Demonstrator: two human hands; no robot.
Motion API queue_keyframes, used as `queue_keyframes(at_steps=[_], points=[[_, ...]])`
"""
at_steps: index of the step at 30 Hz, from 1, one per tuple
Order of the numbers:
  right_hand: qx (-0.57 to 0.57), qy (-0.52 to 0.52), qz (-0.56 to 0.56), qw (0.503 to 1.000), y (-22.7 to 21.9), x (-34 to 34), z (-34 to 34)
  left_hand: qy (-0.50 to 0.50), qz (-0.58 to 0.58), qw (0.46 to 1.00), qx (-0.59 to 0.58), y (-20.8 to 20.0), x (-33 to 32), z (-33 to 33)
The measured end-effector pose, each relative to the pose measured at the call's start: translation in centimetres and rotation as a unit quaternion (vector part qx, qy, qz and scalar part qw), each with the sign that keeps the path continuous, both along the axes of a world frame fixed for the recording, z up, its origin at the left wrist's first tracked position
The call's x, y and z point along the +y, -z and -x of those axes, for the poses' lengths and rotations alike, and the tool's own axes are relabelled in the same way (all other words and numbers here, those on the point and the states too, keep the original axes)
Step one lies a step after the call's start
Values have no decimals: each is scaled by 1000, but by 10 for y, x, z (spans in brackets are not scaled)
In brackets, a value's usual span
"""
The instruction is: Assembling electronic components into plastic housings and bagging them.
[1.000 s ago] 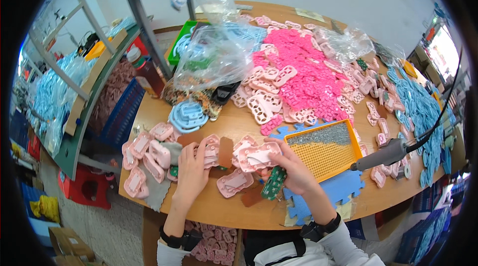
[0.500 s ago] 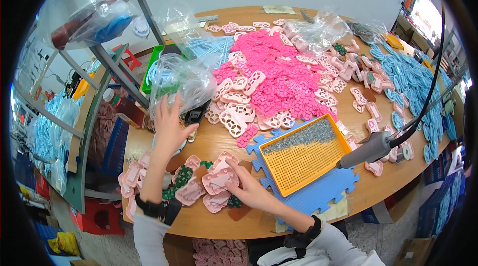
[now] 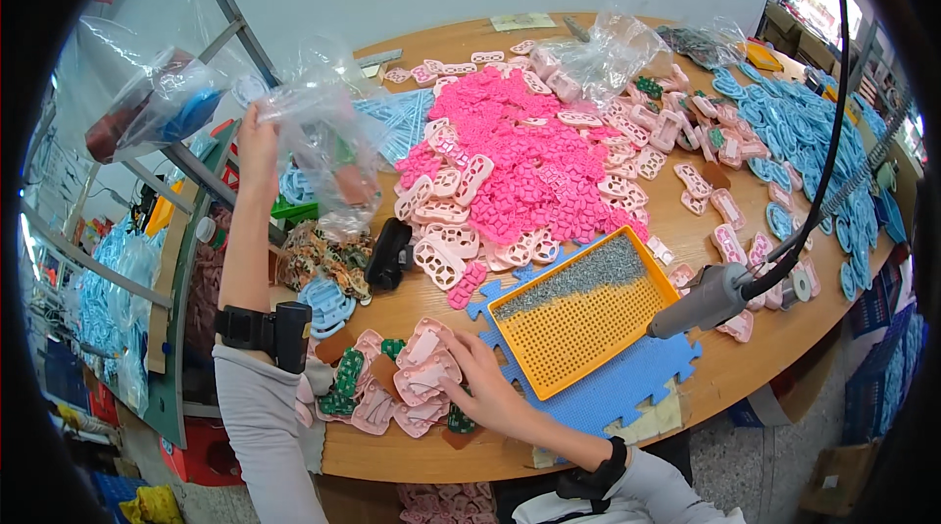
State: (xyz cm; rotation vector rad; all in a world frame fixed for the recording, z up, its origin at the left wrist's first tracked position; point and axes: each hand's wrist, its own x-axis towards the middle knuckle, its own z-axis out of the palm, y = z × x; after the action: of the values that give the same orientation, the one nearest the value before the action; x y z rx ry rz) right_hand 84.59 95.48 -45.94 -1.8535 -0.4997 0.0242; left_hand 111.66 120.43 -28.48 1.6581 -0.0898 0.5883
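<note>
My left hand [image 3: 257, 144] is raised at the far left, its fingers closed on the top of a clear plastic bag [image 3: 338, 147]. Something brownish shows through the hanging lower part of the bag. My right hand [image 3: 482, 389] is low at the table's near side, thumb and fingers gripping the edge of a pale pink plastic shell [image 3: 427, 367]. That shell lies among more pink shells, green circuit boards [image 3: 343, 382] and brown pieces [image 3: 336, 346].
A yellow perforated tray [image 3: 578, 338] of small metal screws sits on a blue foam mat [image 3: 588, 416]. A corded grey electric screwdriver [image 3: 701, 300] hangs over its right side. Bright pink pads [image 3: 539, 161] are heaped mid-table, blue rings [image 3: 804, 151] at right. A black object [image 3: 390, 254] stands left.
My left hand has closed on the clear bag and lifted it up and to the left, uncovering blue parts and the black object. My right hand stays at the pink shell. The view has shifted.
</note>
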Motion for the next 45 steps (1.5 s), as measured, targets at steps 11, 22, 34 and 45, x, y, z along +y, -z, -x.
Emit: queue_keyframes(at_steps=[11,22,34,45], points=[[-23,40,-93,995,-82,-62,2,159,15,987,3,-78,-37,123],[-333,88,21,939,-188,-133,50,371,-30,928,24,-88,-121,301],[-231,-156,130,952,-157,-237,139,581,-264,769,34,-5,-177,417],[-198,-228,254,919,-126,-261,164,583,-346,707,204,53,-177,435]])
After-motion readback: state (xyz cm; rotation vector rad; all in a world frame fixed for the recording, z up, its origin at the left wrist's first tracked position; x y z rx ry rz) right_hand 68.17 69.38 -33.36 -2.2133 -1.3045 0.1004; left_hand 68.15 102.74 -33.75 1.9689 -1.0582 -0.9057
